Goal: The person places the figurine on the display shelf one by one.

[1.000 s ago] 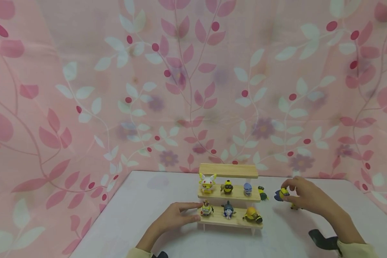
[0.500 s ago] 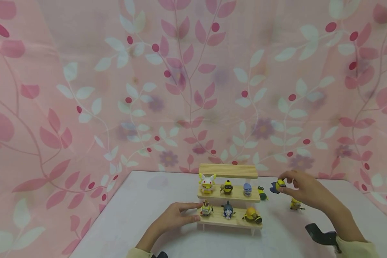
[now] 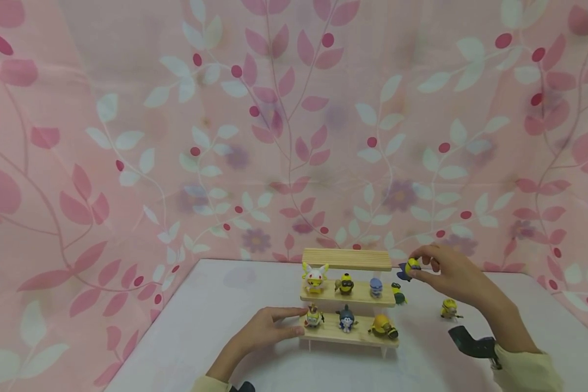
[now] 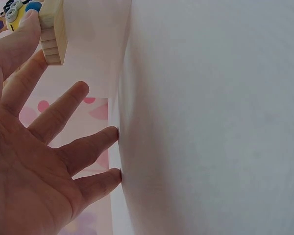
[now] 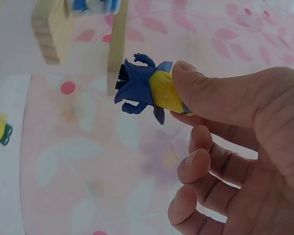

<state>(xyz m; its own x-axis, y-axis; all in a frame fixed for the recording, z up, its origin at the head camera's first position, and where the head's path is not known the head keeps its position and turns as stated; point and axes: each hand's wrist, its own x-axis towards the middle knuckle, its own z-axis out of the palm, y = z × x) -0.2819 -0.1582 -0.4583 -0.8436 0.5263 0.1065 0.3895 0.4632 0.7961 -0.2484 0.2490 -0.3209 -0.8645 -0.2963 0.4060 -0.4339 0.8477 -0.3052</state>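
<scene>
My right hand (image 3: 453, 275) pinches a small yellow-and-blue Minion figurine (image 5: 154, 88) between thumb and forefinger, in the air just right of the shelf's upper tier. In the right wrist view its yellow head is at the fingertips and its blue body points away from the hand. A tiered wooden display shelf (image 3: 345, 259) stands on the table. My left hand (image 4: 34, 161) touches the left end of its lower board with thumb and forefinger, the other fingers spread and fairly straight. Figurines stand on both lower tiers, including a white-and-yellow one (image 3: 316, 279) and a grey-hooded one (image 3: 346, 319).
A green-and-yellow figurine (image 3: 398, 294) lies on the table beside the shelf's right side. Further right stands another yellow figurine (image 3: 448, 308). The white table (image 3: 215, 305) ends at a pink floral cloth (image 3: 284, 136) hanging behind.
My right hand has lifted the Minion figurine and moved it left, towards the shelf. The yellow figurine it partly covered is now uncovered. My left hand has stayed at the shelf's end.
</scene>
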